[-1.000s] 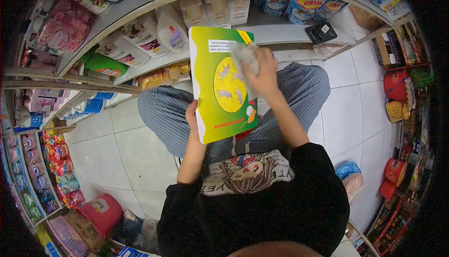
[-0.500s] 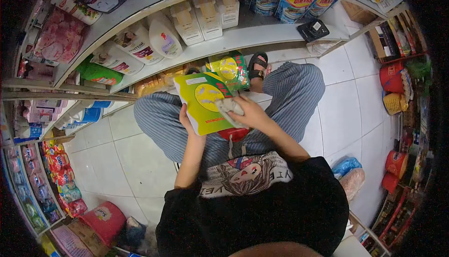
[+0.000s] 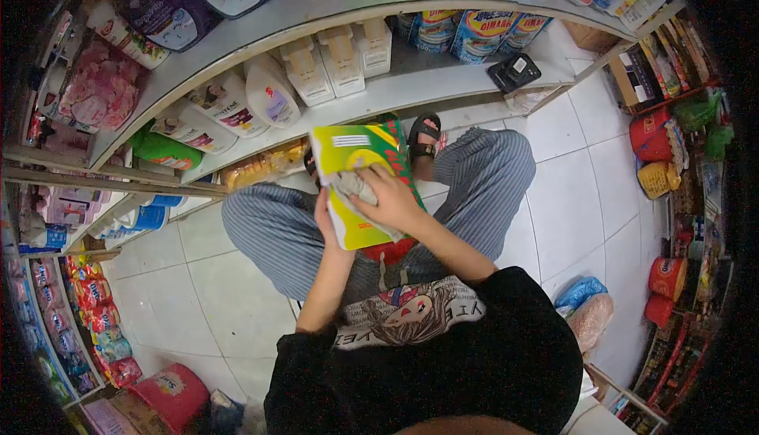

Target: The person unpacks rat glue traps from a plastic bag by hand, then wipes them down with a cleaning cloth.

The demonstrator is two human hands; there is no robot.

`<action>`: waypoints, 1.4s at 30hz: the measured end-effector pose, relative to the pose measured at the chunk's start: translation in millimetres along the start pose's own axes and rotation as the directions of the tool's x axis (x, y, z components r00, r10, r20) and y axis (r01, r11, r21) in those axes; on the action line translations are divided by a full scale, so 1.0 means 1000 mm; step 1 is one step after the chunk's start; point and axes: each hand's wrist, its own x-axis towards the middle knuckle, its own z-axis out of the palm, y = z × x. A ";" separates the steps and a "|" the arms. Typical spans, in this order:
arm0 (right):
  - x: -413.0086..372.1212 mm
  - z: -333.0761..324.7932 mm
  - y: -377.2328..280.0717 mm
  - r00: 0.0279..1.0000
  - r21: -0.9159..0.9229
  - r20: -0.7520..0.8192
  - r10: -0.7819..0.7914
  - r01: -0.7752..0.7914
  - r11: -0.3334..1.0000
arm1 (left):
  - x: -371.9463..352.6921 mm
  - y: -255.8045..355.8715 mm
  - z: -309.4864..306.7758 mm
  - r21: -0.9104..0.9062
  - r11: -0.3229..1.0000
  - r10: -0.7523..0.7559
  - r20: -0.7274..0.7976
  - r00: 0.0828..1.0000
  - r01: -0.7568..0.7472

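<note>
My left hand (image 3: pixel 327 223) is closed on the left edge of a flat yellow-and-green packet (image 3: pixel 353 234), which is held tilted over my lap. A crumpled grey-white cloth (image 3: pixel 346 187) lies pressed against the packet's face. My right hand (image 3: pixel 393 201) is closed on that cloth, its fingers bent over it near the packet's middle. Cloth and fingers cover much of the yellow circle and lettering. Something red shows under the packet's lower edge, mostly hidden.
Ahead, a low shelf (image 3: pixel 411 81) carries shampoo bottles (image 3: pixel 227 103), white boxes (image 3: pixel 340 59), blue pouches (image 3: pixel 480 33) and a black object (image 3: pixel 514 73). Yellow packs (image 3: pixel 265 168) sit beneath it. A blue bag (image 3: pixel 581 293) lies on the tiled floor at right, a pink tub (image 3: pixel 170 394) at lower left.
My right hand and the cloth have moved left across the packet's face. The packet has turned and tilted, now hiding most of the similar packet behind it. My view has shifted slightly.
</note>
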 end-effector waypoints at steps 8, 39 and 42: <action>0.001 -0.011 0.054 0.955 -0.041 -0.136 0.265 -0.273 0.961 | -0.019 0.017 -0.004 -0.064 0.989 -0.133 0.035 0.990 0.136; 0.047 -0.003 -0.040 0.920 0.018 -0.346 -0.182 0.201 0.979 | -0.021 0.019 0.009 0.557 0.827 0.052 0.056 0.997 -0.075; 0.045 -0.001 -0.021 0.884 0.004 -0.429 -0.185 0.206 0.978 | -0.030 0.030 0.009 0.516 0.838 0.142 0.114 0.983 -0.181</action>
